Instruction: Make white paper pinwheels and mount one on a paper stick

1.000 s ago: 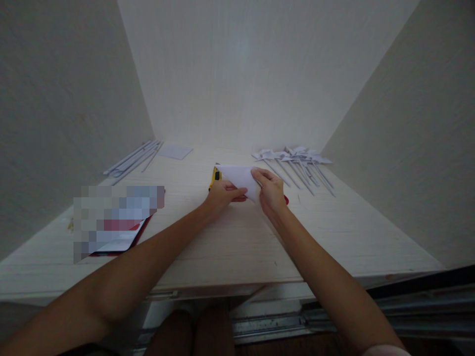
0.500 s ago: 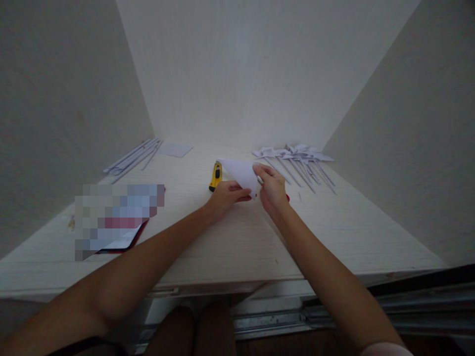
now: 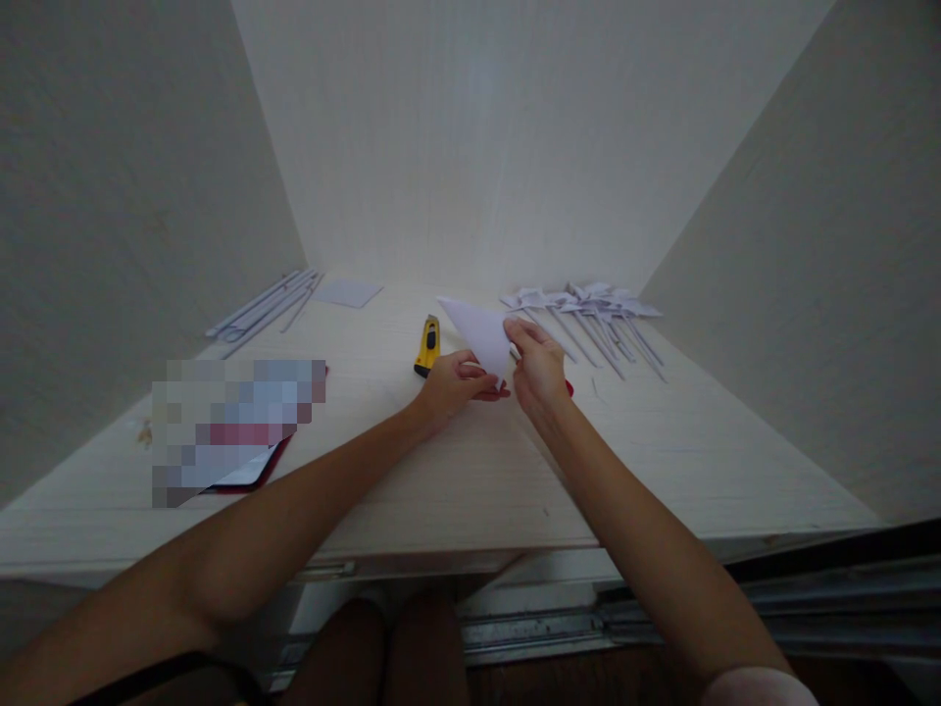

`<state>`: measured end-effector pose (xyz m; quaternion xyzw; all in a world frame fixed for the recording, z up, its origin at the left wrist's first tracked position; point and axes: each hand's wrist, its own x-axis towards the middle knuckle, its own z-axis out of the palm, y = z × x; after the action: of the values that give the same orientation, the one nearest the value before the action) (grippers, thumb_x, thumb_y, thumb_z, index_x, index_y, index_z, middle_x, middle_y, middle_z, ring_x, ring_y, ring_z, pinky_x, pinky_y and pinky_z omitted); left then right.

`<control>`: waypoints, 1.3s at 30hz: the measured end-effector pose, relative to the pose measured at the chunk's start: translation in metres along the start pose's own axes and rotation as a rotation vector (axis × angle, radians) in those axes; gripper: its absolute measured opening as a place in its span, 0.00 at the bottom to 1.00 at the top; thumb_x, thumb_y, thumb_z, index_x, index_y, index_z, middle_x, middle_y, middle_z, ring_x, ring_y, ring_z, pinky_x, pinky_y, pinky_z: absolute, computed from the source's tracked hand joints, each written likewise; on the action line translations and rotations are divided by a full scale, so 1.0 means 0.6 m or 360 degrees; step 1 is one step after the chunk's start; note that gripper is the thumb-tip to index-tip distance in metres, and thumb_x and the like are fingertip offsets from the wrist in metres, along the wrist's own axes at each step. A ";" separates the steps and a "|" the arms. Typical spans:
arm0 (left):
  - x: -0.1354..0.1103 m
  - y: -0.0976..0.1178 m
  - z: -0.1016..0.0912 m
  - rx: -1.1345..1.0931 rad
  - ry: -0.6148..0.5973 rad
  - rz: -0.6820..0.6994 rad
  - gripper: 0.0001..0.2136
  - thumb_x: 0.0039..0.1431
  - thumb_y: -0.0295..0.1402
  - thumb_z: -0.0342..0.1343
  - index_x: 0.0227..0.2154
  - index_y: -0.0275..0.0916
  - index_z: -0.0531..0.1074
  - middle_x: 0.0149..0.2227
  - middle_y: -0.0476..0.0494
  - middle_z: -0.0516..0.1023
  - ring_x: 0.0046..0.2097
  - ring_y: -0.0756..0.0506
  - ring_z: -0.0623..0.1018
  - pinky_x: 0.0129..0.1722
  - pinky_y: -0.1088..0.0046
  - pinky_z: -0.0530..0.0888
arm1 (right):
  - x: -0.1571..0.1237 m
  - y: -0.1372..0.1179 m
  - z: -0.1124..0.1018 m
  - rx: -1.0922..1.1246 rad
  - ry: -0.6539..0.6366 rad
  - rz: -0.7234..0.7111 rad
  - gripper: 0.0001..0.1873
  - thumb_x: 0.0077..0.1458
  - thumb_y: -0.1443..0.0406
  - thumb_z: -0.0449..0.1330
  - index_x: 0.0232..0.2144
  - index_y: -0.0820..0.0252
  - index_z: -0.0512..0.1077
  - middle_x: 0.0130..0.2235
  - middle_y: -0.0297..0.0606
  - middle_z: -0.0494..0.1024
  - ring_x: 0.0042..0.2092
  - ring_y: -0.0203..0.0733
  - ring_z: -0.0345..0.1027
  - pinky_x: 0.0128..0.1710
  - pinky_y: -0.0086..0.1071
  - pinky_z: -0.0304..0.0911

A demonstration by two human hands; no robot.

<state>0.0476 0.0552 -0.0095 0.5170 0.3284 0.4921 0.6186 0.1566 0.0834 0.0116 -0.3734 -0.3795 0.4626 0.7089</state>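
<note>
A white paper folded into a triangle (image 3: 481,333) is held up a little above the pale wooden table (image 3: 456,471). My left hand (image 3: 454,383) pinches its lower corner from the left. My right hand (image 3: 538,367) grips its right edge, fingers closed on the paper. A yellow utility knife (image 3: 427,346) lies on the table just left of the paper. Something red (image 3: 569,390) shows partly from under my right hand; I cannot make out what it is.
Several white paper pinwheels on sticks (image 3: 588,319) lie at the back right. A bundle of rolled paper sticks (image 3: 265,309) and a small white sheet (image 3: 348,292) lie at the back left. A blurred flat object with a red edge (image 3: 235,431) sits near left. Walls enclose three sides.
The paper triangle has been lifted and tilted up off the table, its point now rising to the left. Both hands stayed on it, and the knife is now fully uncovered.
</note>
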 end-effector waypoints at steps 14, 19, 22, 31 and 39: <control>-0.001 0.001 0.001 0.0168 -0.0126 -0.0062 0.05 0.43 0.24 0.61 0.27 0.30 0.74 0.25 0.41 0.79 0.28 0.48 0.78 0.33 0.71 0.73 | 0.003 0.003 -0.001 0.0053 0.0080 0.0041 0.07 0.33 0.65 0.65 0.21 0.59 0.71 0.25 0.31 0.74 0.32 0.36 0.67 0.36 0.34 0.62; -0.005 0.007 0.007 0.0218 -0.0149 -0.0133 0.04 0.44 0.23 0.60 0.26 0.30 0.74 0.24 0.42 0.78 0.26 0.49 0.77 0.30 0.74 0.73 | -0.001 0.007 -0.002 0.0024 0.0100 0.0021 0.06 0.34 0.65 0.64 0.21 0.59 0.71 0.25 0.32 0.74 0.33 0.37 0.67 0.35 0.34 0.63; -0.004 0.005 0.008 0.0258 -0.0199 -0.0152 0.05 0.43 0.23 0.60 0.26 0.30 0.73 0.24 0.41 0.78 0.26 0.49 0.77 0.29 0.74 0.72 | 0.002 0.007 -0.005 0.0025 0.0109 0.0035 0.07 0.34 0.65 0.65 0.21 0.59 0.71 0.26 0.32 0.74 0.33 0.37 0.67 0.36 0.34 0.63; 0.004 -0.001 -0.005 0.0069 -0.0390 -0.0049 0.08 0.42 0.23 0.59 0.30 0.31 0.72 0.29 0.41 0.78 0.33 0.48 0.78 0.36 0.74 0.70 | 0.012 -0.001 -0.012 0.0074 0.0216 -0.0020 0.08 0.34 0.65 0.65 0.23 0.60 0.71 0.27 0.33 0.75 0.32 0.36 0.67 0.36 0.32 0.64; 0.006 -0.005 -0.003 0.0049 -0.0262 -0.0014 0.09 0.53 0.34 0.54 0.28 0.30 0.72 0.30 0.39 0.78 0.30 0.49 0.77 0.30 0.75 0.69 | 0.005 0.006 -0.009 0.0024 0.0213 0.0017 0.09 0.34 0.64 0.65 0.22 0.60 0.72 0.26 0.33 0.75 0.31 0.37 0.68 0.32 0.32 0.64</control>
<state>0.0477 0.0593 -0.0125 0.5637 0.2861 0.4403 0.6376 0.1609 0.0863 0.0064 -0.4002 -0.3257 0.4433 0.7329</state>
